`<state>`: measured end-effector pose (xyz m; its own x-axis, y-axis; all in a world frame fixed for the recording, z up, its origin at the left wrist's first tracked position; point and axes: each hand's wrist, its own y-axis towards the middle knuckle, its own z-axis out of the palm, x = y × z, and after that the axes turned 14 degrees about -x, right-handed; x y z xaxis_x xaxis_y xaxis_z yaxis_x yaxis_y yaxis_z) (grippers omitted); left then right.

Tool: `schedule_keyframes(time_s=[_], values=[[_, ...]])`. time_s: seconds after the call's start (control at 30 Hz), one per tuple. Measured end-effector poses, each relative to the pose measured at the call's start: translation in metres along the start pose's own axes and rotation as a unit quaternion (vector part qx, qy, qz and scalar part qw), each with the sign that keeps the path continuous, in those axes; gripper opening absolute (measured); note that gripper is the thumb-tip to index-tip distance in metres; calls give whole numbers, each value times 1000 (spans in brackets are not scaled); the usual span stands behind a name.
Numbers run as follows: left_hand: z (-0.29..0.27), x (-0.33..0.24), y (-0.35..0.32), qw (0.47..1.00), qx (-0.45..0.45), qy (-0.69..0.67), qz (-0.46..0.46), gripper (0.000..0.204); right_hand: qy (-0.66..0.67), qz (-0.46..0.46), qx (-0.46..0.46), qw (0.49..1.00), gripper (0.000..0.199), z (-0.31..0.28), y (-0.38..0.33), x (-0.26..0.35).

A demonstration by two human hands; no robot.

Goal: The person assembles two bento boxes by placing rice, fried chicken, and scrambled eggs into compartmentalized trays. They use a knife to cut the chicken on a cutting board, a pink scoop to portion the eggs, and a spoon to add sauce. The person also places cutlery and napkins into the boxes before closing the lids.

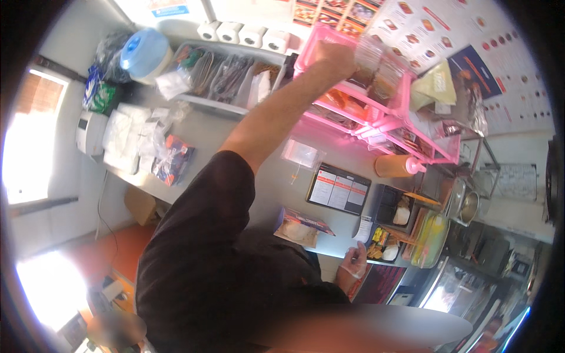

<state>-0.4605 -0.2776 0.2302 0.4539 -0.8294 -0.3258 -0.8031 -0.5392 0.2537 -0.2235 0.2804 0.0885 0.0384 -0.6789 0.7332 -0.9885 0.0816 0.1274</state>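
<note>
Left hand (334, 57) reaches up to a pink rack (385, 120) on the counter (276, 176), fingers closed around a clear container (371, 56) at its top shelf. Right hand (355, 260), gloved, rests loosely curled beside a food tray (384, 244).

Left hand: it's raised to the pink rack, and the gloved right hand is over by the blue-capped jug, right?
Not quite. The head view shows the left hand at the pink rack, but the gloved right hand is at the counter edge by the black food trays, far from the blue-capped jug.
</note>
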Motion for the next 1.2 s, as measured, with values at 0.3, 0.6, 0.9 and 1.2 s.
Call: schedule_keyframes(time_s=[0.3, 0.6, 0.9, 1.2], values=[[33, 3, -10, 975, -71, -208, 42, 39, 71, 23, 18, 997, 33, 26, 10, 12], [-4, -4, -34, 981, -131, -139, 24, 41, 108, -83, 39, 990, 45, 57, 39, 51], [-59, 8, -228, 868, 254, -372, 211, 43, 351, 122, 235, 898, 60, 90, 29, 186], [-37, 305, -175, 940, -171, -187, -230, 29, 246, 245, 424, 837, 21, 96, 18, 157]])
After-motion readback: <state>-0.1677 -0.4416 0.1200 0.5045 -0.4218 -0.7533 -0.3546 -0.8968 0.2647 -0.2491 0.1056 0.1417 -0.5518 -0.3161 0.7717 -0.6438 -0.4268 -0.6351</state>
